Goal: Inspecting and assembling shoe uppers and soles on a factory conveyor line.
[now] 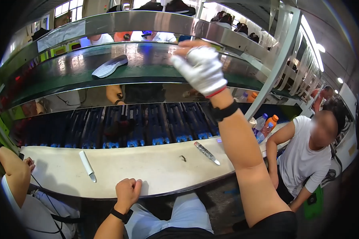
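Observation:
My left hand (127,191) is a loose fist at the front edge of the cream-coloured worktop (147,171), thumb upward, and nothing shows in it. Raised over the green conveyor belt (155,67) is my right hand (201,67), in a white glove with bare fingertips. Its thumb stands apart from the slightly blurred fingers, and no held thing shows. A grey and white shoe sole (109,67) lies on the belt, left of that hand. On the worktop rest a white-handled knife (85,164) at left and a knife with a patterned handle (206,152) at right.
A small dark scrap (182,158) lies near the right knife. Blue-ended dark racks (147,123) run behind the worktop. Bottles (265,125) stand at right beside a metal post (273,65). One person (309,147) sits at right; another person's arm (14,167) is at left.

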The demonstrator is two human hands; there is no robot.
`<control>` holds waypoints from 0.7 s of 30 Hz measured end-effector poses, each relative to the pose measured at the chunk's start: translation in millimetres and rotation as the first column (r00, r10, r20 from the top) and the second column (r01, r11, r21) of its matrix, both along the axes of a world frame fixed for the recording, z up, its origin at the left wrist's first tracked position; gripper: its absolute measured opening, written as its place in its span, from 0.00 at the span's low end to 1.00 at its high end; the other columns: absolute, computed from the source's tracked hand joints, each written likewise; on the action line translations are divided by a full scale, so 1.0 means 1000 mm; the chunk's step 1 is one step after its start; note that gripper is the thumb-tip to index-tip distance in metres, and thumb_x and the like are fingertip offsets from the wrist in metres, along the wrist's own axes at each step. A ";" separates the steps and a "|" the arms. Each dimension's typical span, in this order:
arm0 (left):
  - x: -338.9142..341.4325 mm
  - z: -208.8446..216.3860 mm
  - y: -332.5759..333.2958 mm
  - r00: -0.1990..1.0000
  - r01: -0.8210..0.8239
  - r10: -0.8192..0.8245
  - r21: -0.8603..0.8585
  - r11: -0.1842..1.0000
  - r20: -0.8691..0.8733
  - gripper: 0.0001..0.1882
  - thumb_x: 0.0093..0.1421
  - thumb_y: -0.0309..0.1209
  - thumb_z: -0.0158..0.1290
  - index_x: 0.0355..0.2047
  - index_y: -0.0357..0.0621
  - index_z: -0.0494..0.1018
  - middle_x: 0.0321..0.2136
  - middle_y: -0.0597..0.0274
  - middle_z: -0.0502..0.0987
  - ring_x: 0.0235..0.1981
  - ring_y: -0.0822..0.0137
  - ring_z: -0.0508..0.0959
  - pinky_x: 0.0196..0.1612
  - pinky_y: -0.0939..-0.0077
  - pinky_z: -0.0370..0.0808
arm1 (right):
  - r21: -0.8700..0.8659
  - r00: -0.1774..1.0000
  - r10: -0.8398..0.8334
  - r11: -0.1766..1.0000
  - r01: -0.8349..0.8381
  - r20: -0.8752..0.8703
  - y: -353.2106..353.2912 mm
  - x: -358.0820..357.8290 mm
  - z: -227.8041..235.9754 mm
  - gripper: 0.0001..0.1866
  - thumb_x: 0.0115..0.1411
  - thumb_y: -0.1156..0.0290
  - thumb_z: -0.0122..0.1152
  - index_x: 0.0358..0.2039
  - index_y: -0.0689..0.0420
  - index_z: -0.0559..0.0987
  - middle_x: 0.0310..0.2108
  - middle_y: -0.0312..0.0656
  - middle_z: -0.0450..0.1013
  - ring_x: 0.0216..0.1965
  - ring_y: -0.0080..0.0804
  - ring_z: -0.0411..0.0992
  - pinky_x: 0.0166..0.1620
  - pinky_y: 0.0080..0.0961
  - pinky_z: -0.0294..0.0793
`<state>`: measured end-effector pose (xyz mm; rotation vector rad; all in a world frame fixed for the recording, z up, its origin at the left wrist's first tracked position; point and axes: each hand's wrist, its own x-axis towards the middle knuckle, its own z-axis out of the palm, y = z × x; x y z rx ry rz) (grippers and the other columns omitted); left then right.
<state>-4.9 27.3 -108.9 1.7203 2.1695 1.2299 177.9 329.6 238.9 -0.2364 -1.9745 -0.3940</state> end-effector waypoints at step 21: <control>-0.173 0.026 0.291 0.702 0.065 -0.369 -0.461 0.885 -0.609 0.26 0.62 0.40 0.62 0.59 0.42 0.77 0.52 0.40 0.84 0.55 0.37 0.83 0.56 0.42 0.81 | -0.557 0.791 -0.611 0.641 0.528 0.046 0.066 -0.039 -0.063 0.26 0.63 0.47 0.64 0.45 0.59 0.87 0.47 0.53 0.85 0.52 0.51 0.81 0.60 0.44 0.76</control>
